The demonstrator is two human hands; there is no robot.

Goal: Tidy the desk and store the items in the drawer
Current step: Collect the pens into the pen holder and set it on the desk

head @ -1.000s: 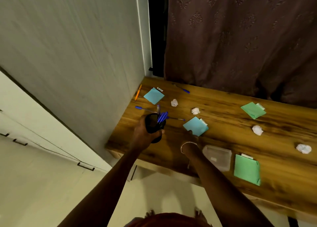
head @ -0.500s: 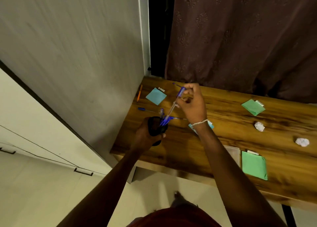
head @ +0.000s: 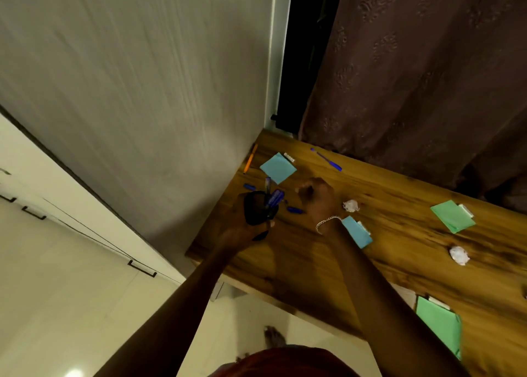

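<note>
Pen cup: the black pen cup [head: 255, 212] is left of centre in my view, over the left edge of the desk [head: 399, 262]. A bunch of blue pens [head: 274, 198] leans out of it.
Left hand: the left hand [head: 238, 232] is wrapped round the cup from below.
Right hand: the right hand [head: 315, 198], at centre, is curled low over the wood. It is too blurred for me to say whether it grasps anything.
Loose pens: the nearest blue pen [head: 295, 209] lies between cup and right hand. The far blue pen [head: 326, 159] and an orange pen [head: 250, 159] lie higher in the frame.
Paper: a blue note pad [head: 278, 167] and a crumpled paper [head: 351, 205] lie apart from both hands.
Risk: I judge a hurried drop-in could jolt the leaning pens out over the edge to the floor.
Second risk: the right wrist could sweep the nearest blue pen off the desk.
</note>
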